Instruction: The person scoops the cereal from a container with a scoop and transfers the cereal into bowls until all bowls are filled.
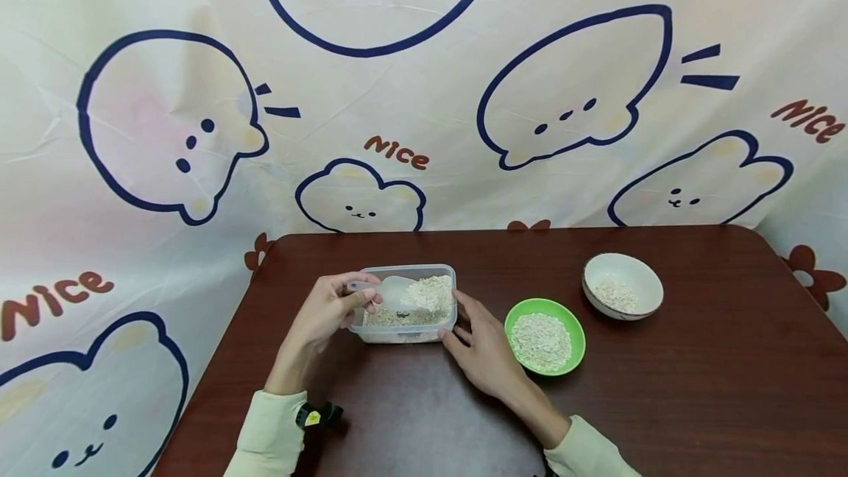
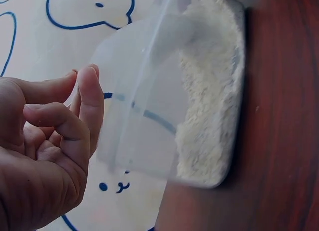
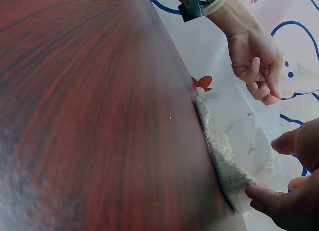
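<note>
A translucent plastic container of pale oat flakes stands on the table in the head view. My left hand is at its left end, pinching the handle of a clear scoop between thumb and fingers. The scoop's bowl is over the flakes, inside the rim in this view. With thumb and fingers spread across the right end, my right hand holds the container. In the right wrist view its fingertips are at the container wall. Flakes are heaped higher towards the right end.
Beside my right hand, a green bowl holds oat flakes. Farther right and back is a white bowl with a smaller heap of flakes. The brown table ends at a printed cloth behind it.
</note>
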The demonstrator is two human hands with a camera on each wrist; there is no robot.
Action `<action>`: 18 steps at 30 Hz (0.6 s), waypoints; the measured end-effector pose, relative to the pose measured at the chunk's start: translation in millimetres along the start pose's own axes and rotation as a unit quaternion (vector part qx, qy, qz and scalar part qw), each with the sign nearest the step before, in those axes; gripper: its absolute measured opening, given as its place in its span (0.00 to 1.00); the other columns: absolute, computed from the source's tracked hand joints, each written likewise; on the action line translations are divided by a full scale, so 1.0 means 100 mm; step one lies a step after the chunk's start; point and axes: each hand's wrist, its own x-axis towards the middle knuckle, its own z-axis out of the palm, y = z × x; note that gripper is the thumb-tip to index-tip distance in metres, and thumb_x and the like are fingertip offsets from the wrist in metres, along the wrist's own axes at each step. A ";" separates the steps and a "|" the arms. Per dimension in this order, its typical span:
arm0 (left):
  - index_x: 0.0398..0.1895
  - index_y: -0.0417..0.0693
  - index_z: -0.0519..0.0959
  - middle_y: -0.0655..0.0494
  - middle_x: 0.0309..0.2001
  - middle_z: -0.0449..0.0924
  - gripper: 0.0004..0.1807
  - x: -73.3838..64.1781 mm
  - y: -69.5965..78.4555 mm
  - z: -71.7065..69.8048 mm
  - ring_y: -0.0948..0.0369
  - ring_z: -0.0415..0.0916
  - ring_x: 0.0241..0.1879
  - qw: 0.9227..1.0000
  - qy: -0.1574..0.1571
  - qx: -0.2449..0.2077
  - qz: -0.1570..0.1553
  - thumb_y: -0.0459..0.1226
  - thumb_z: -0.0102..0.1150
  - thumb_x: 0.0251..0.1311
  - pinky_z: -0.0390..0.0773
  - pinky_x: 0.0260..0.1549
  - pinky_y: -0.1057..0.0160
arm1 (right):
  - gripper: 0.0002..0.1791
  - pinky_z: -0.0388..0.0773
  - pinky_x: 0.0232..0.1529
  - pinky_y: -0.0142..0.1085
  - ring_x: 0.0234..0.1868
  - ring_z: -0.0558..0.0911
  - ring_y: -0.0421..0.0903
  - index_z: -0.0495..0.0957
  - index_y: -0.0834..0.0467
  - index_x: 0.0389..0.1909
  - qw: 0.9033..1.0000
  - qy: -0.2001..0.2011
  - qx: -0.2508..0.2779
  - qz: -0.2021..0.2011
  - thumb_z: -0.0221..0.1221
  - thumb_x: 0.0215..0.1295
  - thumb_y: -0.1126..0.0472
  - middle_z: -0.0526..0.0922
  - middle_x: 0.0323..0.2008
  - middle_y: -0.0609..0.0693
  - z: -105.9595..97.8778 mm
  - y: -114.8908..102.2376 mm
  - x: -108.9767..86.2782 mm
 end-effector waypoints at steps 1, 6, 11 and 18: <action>0.57 0.32 0.82 0.49 0.36 0.91 0.14 -0.01 0.00 -0.02 0.64 0.78 0.25 1.000 0.003 -0.002 0.003 0.33 0.59 0.77 0.62 0.16 0.69 | 0.37 0.83 0.63 0.41 0.75 0.75 0.60 0.63 0.62 0.81 1.000 0.000 -0.002 0.001 0.65 0.75 0.65 0.71 0.76 0.63 0.00 0.00 0.00; 0.58 0.30 0.81 0.56 0.34 0.91 0.13 -0.03 0.01 -0.11 0.64 0.76 0.23 0.999 0.018 -0.021 0.018 0.30 0.57 0.78 0.62 0.17 0.69 | 0.37 0.84 0.62 0.41 0.75 0.76 0.60 0.63 0.61 0.81 1.000 0.002 -0.008 0.002 0.65 0.75 0.64 0.72 0.75 0.62 0.00 0.00 0.00; 0.58 0.28 0.80 0.56 0.34 0.91 0.13 -0.05 0.01 -0.16 0.66 0.83 0.28 0.999 0.028 -0.030 0.027 0.29 0.56 0.77 0.63 0.17 0.69 | 0.37 0.83 0.63 0.41 0.76 0.75 0.60 0.63 0.61 0.81 1.000 0.000 -0.005 0.004 0.65 0.75 0.64 0.71 0.76 0.62 0.00 0.01 0.00; 0.57 0.28 0.80 0.55 0.34 0.91 0.13 -0.06 0.02 -0.19 0.65 0.86 0.29 0.998 0.034 -0.032 0.034 0.31 0.57 0.78 0.64 0.17 0.69 | 0.37 0.83 0.63 0.41 0.75 0.76 0.60 0.64 0.62 0.80 1.000 0.001 -0.003 0.004 0.65 0.74 0.65 0.72 0.75 0.62 -0.03 -0.03 0.00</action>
